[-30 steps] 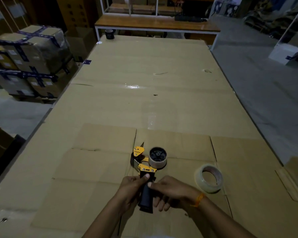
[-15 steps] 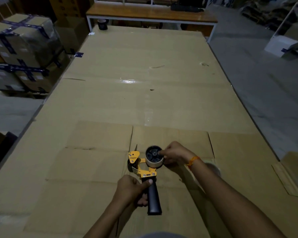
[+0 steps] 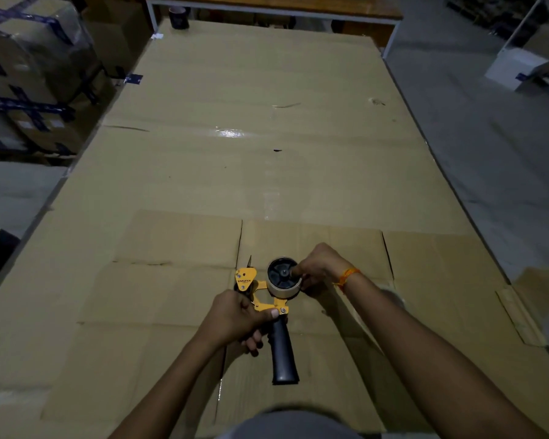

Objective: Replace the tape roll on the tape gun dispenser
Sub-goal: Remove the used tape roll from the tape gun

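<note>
The tape gun lies on its side on the cardboard-covered table [image 3: 267, 172], its black handle [image 3: 282, 353] pointing toward me. My left hand [image 3: 235, 318] grips its yellow frame [image 3: 260, 285] just above the handle. A nearly spent beige tape roll [image 3: 282, 292] sits on the black hub [image 3: 279, 274]. My right hand [image 3: 320, 264] holds that roll from the right side, thumb on the hub's centre. The new clear tape roll [image 3: 392, 296] lies to the right, almost fully hidden behind my right forearm.
Wrapped cartons [image 3: 29, 74] are stacked on the floor to the left. A dark cup [image 3: 178, 17] stands at the table's far end, before a wooden bench [image 3: 282, 6]. A loose cardboard strip [image 3: 520, 315] lies near the right edge. A white box [image 3: 517, 66] sits far right.
My right hand left the handle and went up to the roll on the hub. My left hand slid from the handle up to the yellow frame. The view tilted down.
</note>
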A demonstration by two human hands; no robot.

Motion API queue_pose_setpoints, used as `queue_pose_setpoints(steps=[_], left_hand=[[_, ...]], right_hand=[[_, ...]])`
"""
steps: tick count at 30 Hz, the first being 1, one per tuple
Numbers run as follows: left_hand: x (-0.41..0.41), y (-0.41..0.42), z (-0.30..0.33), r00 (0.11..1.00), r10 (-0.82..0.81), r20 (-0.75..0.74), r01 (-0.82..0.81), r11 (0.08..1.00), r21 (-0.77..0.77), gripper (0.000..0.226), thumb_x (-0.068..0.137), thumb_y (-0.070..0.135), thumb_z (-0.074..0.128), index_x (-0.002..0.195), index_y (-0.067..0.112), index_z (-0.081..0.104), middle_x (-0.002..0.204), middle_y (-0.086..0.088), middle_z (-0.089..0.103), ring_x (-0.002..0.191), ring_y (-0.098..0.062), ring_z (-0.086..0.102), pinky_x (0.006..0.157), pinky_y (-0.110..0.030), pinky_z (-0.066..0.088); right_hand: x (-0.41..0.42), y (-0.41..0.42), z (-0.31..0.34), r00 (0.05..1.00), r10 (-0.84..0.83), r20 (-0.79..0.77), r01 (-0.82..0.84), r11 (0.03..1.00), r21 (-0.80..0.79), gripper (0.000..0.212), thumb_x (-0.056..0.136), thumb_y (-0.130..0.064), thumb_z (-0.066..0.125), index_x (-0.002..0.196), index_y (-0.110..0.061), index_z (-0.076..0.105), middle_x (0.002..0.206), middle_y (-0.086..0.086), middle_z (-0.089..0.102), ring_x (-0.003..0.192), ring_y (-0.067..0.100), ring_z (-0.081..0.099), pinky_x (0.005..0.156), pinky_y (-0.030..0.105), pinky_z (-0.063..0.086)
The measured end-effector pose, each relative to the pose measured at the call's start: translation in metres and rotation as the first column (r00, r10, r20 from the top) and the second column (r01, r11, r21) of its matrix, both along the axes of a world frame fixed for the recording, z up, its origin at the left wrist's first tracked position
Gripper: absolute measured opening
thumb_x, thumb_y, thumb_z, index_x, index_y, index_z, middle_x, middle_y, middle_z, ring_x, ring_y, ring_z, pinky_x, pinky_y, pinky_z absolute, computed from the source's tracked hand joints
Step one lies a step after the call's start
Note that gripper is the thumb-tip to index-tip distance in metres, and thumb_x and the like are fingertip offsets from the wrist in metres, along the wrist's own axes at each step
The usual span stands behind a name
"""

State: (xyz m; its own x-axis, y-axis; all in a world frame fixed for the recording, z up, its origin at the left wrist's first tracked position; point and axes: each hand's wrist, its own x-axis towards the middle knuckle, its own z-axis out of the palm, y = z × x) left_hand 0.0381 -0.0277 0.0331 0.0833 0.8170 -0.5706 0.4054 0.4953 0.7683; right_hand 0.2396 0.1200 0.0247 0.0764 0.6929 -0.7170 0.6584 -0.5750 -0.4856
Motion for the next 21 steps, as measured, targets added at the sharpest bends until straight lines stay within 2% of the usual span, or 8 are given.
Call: queue_pose_setpoints(steps=[2,4,9,11,13,14,17,21], left_hand=[[-0.001,0.004,0.002,0.999,-0.025,-0.045,0.025,1.0,0.004,0.06,0.083,0.045,0.089,0.072,-0.011,0.072,0.059,-0.015,0.078,0.052,-0.028,0.079,0.045,-0.026,0.056],[-0.001,0.006,0.002,0.997,-0.029,-0.072,0.03,0.999,0.012,0.053,0.081,0.045,0.091,0.066,-0.003,0.073,0.058,-0.013,0.077,0.051,-0.025,0.078,0.044,-0.025,0.054],[-0.002,0.004,-0.003,0.994,-0.012,-0.112,0.016,0.999,0.039,0.053,0.075,0.051,0.093,0.063,0.004,0.074,0.056,-0.01,0.077,0.049,-0.023,0.078,0.042,-0.022,0.054],[-0.003,0.005,-0.006,0.992,-0.018,-0.123,0.025,0.998,0.051,0.056,0.073,0.055,0.093,0.062,0.003,0.073,0.055,-0.009,0.076,0.048,-0.022,0.078,0.041,-0.02,0.054],[-0.004,0.006,-0.008,0.986,-0.043,-0.161,0.055,0.996,0.074,0.058,0.071,0.059,0.091,0.057,0.006,0.072,0.052,-0.005,0.075,0.047,-0.017,0.077,0.042,-0.016,0.053],[-0.004,0.006,-0.009,0.982,-0.045,-0.186,0.063,0.994,0.094,0.059,0.071,0.061,0.09,0.053,0.008,0.072,0.05,-0.003,0.074,0.045,-0.015,0.076,0.042,-0.013,0.052],[-0.005,0.007,-0.013,0.972,-0.051,-0.23,0.083,0.988,0.13,0.061,0.072,0.063,0.089,0.051,0.008,0.072,0.047,0.001,0.072,0.042,-0.01,0.073,0.043,-0.01,0.051],[0.002,0.012,-0.004,0.907,-0.039,-0.42,0.171,0.944,0.281,0.057,0.069,0.061,0.091,0.053,0.011,0.068,0.046,0.002,0.07,0.04,-0.001,0.065,0.052,-0.013,0.051]], right_hand=[[0.001,0.0,0.001,0.999,-0.017,-0.031,0.016,0.999,-0.044,0.034,0.082,0.0,0.09,0.094,0.005,0.059,0.102,0.026,0.076,0.084,0.041,0.081,0.07,0.046,0.069],[0.001,0.0,0.002,0.999,-0.01,-0.048,0.007,0.997,-0.072,0.032,0.086,0.0,0.087,0.093,0.005,0.057,0.109,0.029,0.075,0.092,0.043,0.08,0.079,0.05,0.069],[-0.002,-0.003,-0.002,1.0,0.016,-0.024,-0.017,0.999,-0.038,0.039,0.087,-0.004,0.087,0.114,0.006,0.061,0.109,0.023,0.076,0.091,0.037,0.08,0.079,0.047,0.069],[-0.004,-0.005,-0.001,0.999,0.032,0.001,-0.032,0.999,-0.021,0.039,0.086,-0.008,0.088,0.113,0.004,0.063,0.107,0.021,0.077,0.09,0.035,0.081,0.078,0.046,0.069],[-0.006,-0.005,0.002,0.997,0.064,0.042,-0.064,0.998,-0.008,0.034,0.085,-0.012,0.088,0.106,0.0,0.064,0.1,0.018,0.078,0.085,0.03,0.08,0.071,0.04,0.069],[-0.007,-0.005,0.003,0.996,0.07,0.062,-0.071,0.997,0.003,0.031,0.085,-0.013,0.088,0.099,-0.002,0.063,0.095,0.016,0.077,0.08,0.027,0.079,0.061,0.035,0.067],[-0.01,-0.005,0.006,0.99,0.075,0.123,-0.08,0.996,0.039,0.033,0.086,-0.016,0.087,0.082,-0.009,0.054,0.081,0.009,0.07,0.064,0.019,0.071,0.037,0.021,0.049],[-0.01,-0.004,0.005,0.992,0.056,0.113,-0.06,0.998,0.034,0.031,0.088,-0.016,0.086,0.086,-0.009,0.056,0.085,0.009,0.072,0.065,0.02,0.071,0.036,0.02,0.048]])
